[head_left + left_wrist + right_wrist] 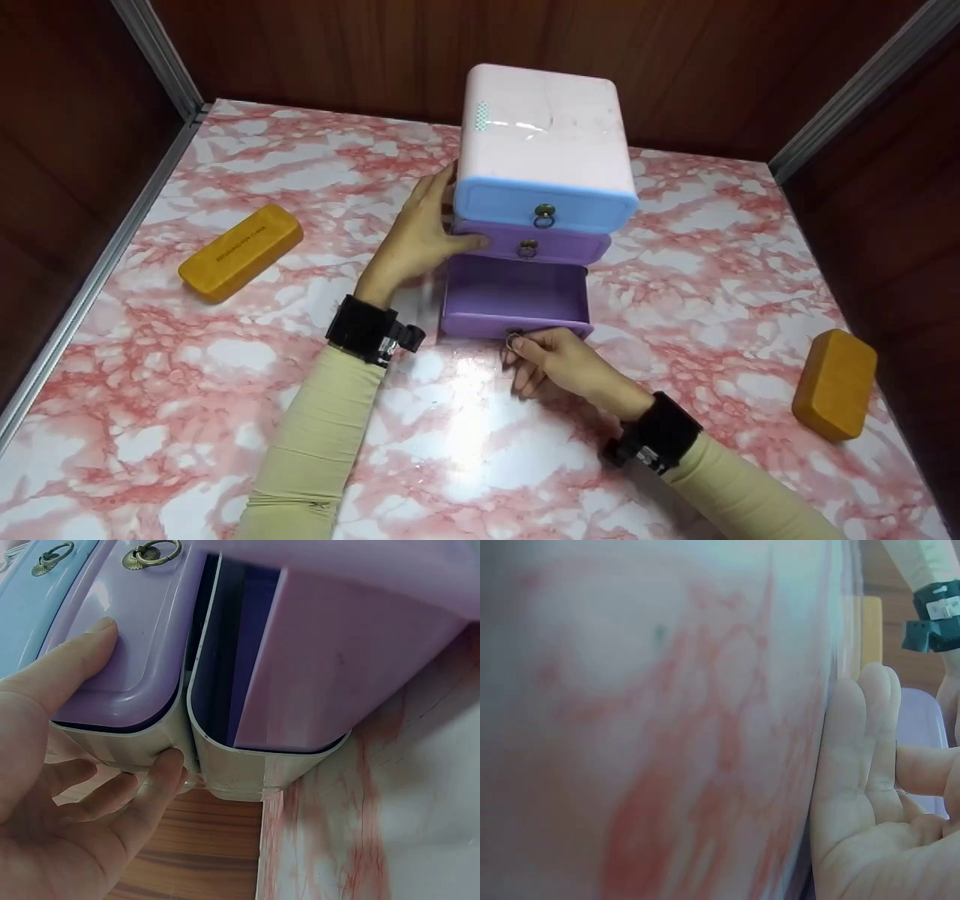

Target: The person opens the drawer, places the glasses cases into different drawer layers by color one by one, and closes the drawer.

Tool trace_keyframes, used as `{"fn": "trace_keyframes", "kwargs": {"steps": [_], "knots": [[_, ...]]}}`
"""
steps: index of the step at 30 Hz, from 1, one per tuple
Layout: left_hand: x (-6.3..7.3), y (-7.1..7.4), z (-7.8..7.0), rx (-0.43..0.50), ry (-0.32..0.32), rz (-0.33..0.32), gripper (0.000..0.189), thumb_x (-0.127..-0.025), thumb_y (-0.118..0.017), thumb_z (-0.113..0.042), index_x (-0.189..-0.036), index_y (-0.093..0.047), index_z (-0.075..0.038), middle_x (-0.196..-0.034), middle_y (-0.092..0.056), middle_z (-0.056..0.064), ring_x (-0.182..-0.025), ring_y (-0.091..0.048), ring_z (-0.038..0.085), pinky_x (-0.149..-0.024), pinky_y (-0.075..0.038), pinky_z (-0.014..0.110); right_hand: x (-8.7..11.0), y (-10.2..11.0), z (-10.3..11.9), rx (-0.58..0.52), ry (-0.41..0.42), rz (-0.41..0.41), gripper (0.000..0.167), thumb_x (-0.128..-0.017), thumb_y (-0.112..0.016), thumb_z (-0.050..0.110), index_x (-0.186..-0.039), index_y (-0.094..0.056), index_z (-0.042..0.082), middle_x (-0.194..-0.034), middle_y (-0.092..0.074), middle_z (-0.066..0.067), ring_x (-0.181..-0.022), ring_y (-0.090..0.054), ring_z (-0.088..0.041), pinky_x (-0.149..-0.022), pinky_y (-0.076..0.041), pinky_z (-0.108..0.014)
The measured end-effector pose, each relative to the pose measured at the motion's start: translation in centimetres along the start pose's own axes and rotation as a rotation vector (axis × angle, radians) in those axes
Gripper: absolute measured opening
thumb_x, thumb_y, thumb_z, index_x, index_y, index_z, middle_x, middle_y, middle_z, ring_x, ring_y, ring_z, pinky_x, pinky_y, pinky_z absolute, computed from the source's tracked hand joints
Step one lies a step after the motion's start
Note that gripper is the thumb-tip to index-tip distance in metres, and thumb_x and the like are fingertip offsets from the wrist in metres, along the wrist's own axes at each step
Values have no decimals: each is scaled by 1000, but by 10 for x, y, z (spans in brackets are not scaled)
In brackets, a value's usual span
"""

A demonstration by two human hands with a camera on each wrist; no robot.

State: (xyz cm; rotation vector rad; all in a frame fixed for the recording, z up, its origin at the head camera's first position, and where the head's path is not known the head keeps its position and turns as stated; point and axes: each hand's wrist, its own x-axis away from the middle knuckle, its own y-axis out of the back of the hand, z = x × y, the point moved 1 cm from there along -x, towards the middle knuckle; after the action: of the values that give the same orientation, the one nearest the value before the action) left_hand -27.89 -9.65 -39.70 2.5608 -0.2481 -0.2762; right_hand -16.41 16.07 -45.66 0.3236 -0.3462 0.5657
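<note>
A small three-drawer cabinet (551, 127) stands on the table, with a pale pink top and a blue top drawer (487, 204). Below that is a purple middle drawer (574, 247), pushed in. The purple bottom drawer (517, 292) is pulled well out, and its inside looks bare. My left hand (420, 232) holds the cabinet's left side, thumb on the middle drawer's front and fingers along the side wall. At the bottom drawer's front, my right hand (562, 364) pinches the metal ring pull (513, 340) between thumb and finger; its other fingers hang close over the tabletop.
A yellow oblong case (240, 251) with printed lettering lies on the left. Another yellow case (835, 384) lies near the right edge. The table (720, 315) has a red and white marbled surface. Dark wood panels (337, 60) enclose its back and sides.
</note>
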Motion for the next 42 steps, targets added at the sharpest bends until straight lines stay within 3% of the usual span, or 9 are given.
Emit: {"fn": "trace_keyframes", "kwargs": {"steps": [13,25,33,42], "knots": [[0,-1,-1,10,18,8,122,-79,-95,-35,-171,-18,-13,-170,-30,13,-146,-46,30,-122,-40,50,5,-3,-2,14,-15,-6,41,-113,-54,29,-109,-75,-5,-82,-78,-16,-68,-75,-17,-66,-64,-30],[1,0,-2,3,16,11,122,-79,-95,-33,-171,-18,-14,-170,-30,12,-146,-45,30,-122,-40,50,10,-6,-3,-25,-49,0,38,-113,-53,28,-111,-76,-4,-83,-78,-16,-68,-75,-18,-68,-65,-34],[0,-1,-1,-23,8,0,121,-79,-95,-36,-170,-20,-14,-169,-32,12,-147,-45,31,-122,-40,50,14,-9,-6,-1,-4,27,36,-113,-52,24,-111,-74,-4,-84,-78,-19,-70,-76,-21,-70,-66,-38],[0,0,-1,-10,7,-1,120,-80,-95,-36,-171,-19,-15,-168,-32,11,-146,-46,31,-121,-41,49,18,-13,-7,41,-12,17,36,-113,-53,27,-110,-76,-1,-82,-78,-16,-68,-75,-19,-68,-65,-35]]}}
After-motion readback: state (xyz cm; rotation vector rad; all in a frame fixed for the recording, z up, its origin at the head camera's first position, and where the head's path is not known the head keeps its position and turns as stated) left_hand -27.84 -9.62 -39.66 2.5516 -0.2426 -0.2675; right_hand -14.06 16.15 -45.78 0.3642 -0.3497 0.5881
